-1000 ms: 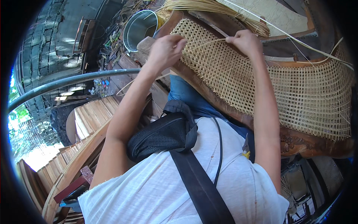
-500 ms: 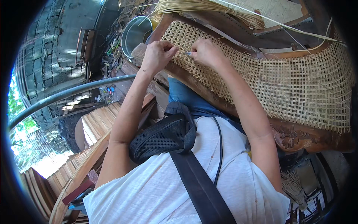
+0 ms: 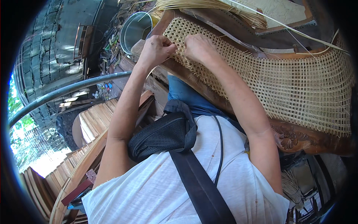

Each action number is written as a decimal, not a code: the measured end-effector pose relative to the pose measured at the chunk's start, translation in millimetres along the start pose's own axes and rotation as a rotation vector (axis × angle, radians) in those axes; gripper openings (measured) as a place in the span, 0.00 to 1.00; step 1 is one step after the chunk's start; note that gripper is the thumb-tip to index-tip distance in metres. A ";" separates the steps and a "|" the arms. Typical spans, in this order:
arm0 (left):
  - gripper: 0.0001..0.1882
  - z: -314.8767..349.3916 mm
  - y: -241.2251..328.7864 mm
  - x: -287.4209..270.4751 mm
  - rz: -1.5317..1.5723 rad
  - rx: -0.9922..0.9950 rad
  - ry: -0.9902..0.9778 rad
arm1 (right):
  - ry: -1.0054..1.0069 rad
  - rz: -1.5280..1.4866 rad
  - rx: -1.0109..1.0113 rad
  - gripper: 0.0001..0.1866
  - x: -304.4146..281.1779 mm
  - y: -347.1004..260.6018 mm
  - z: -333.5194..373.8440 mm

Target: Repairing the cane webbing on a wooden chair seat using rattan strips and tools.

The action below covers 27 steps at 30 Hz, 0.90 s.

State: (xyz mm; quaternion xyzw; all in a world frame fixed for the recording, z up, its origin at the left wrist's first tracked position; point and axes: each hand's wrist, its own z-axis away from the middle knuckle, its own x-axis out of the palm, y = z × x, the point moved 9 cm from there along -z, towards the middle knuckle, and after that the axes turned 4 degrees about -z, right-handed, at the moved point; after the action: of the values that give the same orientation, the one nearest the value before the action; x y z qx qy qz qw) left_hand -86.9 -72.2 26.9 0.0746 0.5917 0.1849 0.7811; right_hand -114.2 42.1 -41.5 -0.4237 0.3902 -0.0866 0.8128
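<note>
Woven cane webbing stretches over a curved brown wooden chair frame in front of me. At its far left end, my left hand is closed at the edge of the weave, thumb and fingers pinched together. A thin pale cane strand curves out beneath that hand. Just to the right, my right hand is closed with its knuckles up, over the cane. Its fingertips are turned away, so what they grip is hidden; a small metal tip showed there a moment earlier.
Behind the frame lies a bundle of loose cane strands. A metal bucket stands at the far left. A grey pipe crosses on the left, above stacked wooden pieces. Carved wood edges the frame on the right.
Both hands have shifted slightly up and left along the weave. My right hand has turned, and the metal tip at its fingers is no longer visible. The pale strand now shows under my left hand.
</note>
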 end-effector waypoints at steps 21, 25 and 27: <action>0.09 -8.6 36.0 37.6 -0.329 0.236 0.002 | 0.217 0.050 0.280 0.23 -60.1 126.7 17.5; 0.16 -28.4 38.0 63.7 0.215 0.092 -0.192 | 0.249 -0.074 0.235 0.21 -91.8 94.3 44.6; 0.17 -28.9 36.6 55.1 0.378 0.091 -0.116 | 0.245 -0.152 0.201 0.21 -88.8 87.4 42.1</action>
State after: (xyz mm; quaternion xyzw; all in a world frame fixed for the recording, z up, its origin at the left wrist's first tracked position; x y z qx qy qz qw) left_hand -109.0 -20.7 -18.6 0.2302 0.5287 0.2968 0.7612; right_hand -161.4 164.8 -43.7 -0.3547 0.4425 -0.2374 0.7887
